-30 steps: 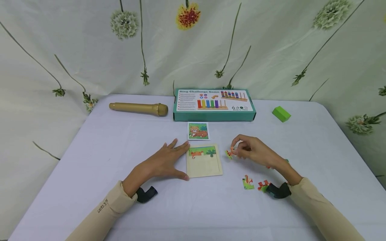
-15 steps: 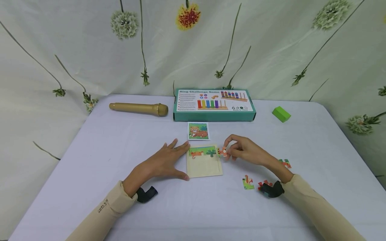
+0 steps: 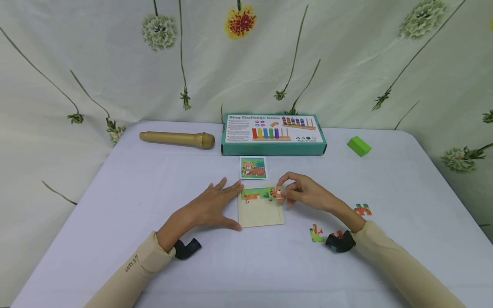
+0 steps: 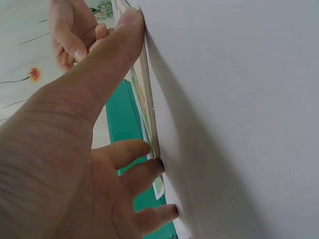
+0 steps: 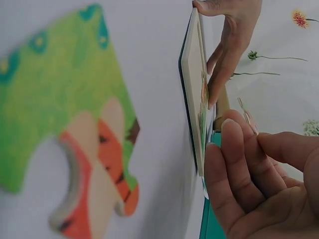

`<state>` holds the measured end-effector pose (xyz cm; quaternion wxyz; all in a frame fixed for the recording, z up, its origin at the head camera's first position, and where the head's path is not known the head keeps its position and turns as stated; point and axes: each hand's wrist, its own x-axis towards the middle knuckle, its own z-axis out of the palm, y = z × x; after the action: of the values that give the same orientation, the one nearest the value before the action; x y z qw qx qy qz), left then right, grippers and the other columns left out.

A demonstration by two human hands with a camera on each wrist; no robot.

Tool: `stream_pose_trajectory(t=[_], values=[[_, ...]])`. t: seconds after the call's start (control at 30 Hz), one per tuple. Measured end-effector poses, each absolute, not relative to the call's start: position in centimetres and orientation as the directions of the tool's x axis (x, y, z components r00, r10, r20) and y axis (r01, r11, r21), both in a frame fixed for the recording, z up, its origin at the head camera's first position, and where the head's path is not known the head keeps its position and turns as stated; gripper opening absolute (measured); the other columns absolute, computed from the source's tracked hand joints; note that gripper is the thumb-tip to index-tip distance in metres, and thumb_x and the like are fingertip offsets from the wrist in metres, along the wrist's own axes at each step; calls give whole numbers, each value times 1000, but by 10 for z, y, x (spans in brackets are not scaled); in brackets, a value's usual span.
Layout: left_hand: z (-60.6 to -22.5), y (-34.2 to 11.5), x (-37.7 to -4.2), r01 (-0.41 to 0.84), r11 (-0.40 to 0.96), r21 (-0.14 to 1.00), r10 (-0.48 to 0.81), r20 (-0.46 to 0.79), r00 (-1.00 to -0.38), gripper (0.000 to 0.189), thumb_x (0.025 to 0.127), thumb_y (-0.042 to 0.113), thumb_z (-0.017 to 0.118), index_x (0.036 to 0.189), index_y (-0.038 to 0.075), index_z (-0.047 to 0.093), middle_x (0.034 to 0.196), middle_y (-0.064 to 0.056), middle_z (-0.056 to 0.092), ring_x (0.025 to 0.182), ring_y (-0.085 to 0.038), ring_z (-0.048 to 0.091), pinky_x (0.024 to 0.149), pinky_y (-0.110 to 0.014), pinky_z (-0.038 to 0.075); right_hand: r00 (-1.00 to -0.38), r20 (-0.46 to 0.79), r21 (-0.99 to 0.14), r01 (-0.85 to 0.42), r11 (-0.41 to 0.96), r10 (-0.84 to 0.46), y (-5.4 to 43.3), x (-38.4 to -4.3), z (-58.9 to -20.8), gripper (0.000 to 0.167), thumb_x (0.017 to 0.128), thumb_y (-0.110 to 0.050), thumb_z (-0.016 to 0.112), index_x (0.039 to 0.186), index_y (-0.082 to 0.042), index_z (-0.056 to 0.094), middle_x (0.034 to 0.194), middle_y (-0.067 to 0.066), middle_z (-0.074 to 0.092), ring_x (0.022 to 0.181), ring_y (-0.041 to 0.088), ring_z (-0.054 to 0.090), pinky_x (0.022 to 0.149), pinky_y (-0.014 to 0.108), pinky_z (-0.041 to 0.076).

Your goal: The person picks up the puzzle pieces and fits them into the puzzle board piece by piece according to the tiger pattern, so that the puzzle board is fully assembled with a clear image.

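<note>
Mid-frame, my right grip (image 3: 308, 192) pinches a tiger jigsaw piece (image 3: 274, 193) above the puzzle tray (image 3: 261, 214); my left grip (image 3: 212, 207), spread, touches the tray's left edge.

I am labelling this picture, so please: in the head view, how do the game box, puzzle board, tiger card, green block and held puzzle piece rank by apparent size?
1. game box
2. puzzle board
3. tiger card
4. green block
5. held puzzle piece, by its visible part
</note>
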<state>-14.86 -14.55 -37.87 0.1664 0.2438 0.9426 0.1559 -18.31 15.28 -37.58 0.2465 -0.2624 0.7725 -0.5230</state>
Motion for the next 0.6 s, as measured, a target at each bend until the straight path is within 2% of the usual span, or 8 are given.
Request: stream_pose_trajectory(t=[0.2, 0.47, 0.6], values=[[-378, -145, -149, 409, 833, 371, 514, -251, -820, 106, 67, 59, 79, 152, 19, 29, 160, 2, 15, 147, -35, 3, 115, -60, 8, -734, -112, -935, -151, 322, -670, 141, -183, -378, 20, 97, -5, 53, 115, 1, 50, 84, 19, 70, 68, 20, 60, 65, 29, 54], [-378, -146, -149, 416, 834, 362, 517, -254, -817, 106, 67, 61, 78, 152, 19, 29, 160, 2, 16, 147, -35, 3, 115, -60, 8, -738, -95, -933, -168, 318, -668, 130, -181, -379, 16, 97, -4, 51, 112, 0, 51, 74, 20, 62, 61, 19, 53, 59, 29, 50], [-378, -146, -150, 423, 833, 357, 521, -250, -816, 106, 67, 61, 77, 152, 19, 29, 160, 2, 16, 147, -36, 3, 115, -60, 9, -737, -89, -937, -167, 307, -670, 127, -181, -380, 16, 97, -3, 51, 112, 0, 50, 73, 18, 62, 60, 19, 52, 58, 28, 49]])
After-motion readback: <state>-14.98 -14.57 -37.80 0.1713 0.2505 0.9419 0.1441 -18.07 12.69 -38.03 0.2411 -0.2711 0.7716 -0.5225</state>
